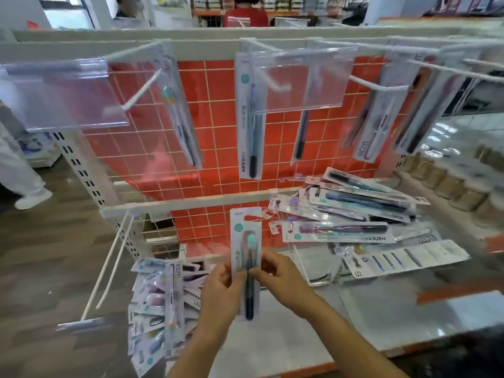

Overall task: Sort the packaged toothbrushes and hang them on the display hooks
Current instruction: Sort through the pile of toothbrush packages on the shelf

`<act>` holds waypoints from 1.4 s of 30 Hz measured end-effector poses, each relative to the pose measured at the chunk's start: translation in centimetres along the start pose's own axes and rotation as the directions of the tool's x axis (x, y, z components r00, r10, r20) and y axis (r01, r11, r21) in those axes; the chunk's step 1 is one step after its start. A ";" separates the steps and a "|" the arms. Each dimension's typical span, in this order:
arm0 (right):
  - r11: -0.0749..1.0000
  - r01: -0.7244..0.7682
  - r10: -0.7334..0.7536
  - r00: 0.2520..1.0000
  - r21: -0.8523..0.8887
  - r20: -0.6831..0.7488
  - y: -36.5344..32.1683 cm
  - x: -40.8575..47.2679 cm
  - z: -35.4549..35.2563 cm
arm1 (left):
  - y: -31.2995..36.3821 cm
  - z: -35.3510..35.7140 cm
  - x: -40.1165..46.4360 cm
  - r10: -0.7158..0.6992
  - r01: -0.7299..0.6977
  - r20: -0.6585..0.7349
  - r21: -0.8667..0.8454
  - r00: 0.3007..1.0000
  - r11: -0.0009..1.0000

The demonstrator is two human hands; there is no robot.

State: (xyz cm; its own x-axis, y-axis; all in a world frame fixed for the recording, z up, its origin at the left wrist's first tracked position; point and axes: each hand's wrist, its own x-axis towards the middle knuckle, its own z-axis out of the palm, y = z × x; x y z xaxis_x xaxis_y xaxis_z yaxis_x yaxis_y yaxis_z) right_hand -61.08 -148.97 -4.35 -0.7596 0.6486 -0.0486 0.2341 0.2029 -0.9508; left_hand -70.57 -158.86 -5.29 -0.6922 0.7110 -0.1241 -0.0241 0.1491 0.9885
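- A long clear-and-white blister pack with a teal-bristled, dark-handled toothbrush [246,257] is held upright in front of the rack, below the lower rail
- The pack's left edge is pinched at mid-height by the left hand [221,289], fingers curled round it
- The right edge is gripped at the same height by the right hand [283,279], thumb and fingers closed on the pack
- A heap of packaged toothbrushes [158,304] is seen low on the left, just beside the left hand
- A second loose pile of long packs [354,214] is spread over the white shelf [381,317] to the right
- Several packs [249,118] are hung from white wire hooks [376,84] on the upper rail, before an orange grid-lined back panel [212,105]
- Clear plastic label holders [62,91] are fixed at the hook tips; an empty double-wire hook [109,263] is angled down at lower left
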 end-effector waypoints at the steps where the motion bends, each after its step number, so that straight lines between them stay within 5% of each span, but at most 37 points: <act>1: 0.999 -0.010 0.010 1.000 -0.031 0.010 0.4 -0.3 -0.5 | -0.3 0.5 -0.2 -0.007 0.007 0.006 0.013 1.000 1.000; 23: 0.986 0.096 -0.082 0.991 -0.133 0.108 4.6 -5.5 -6.0 | -2.0 5.1 -5.9 0.034 -0.029 -0.045 0.096 0.998 0.995; 42: 0.996 0.025 -0.022 0.999 0.087 -0.035 5.6 -9.2 -14.2 | 0.1 14.1 -8.0 0.023 -0.033 0.084 0.111 0.996 0.993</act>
State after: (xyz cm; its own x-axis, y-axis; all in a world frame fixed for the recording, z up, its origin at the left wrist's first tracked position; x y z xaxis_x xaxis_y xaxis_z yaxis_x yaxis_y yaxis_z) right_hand -44.16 -143.34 -4.92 -0.7430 0.6691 -0.0172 0.1613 0.1541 -0.9748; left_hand -54.87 -154.87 -5.43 -0.6299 0.7692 -0.1077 0.0786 0.2011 0.9764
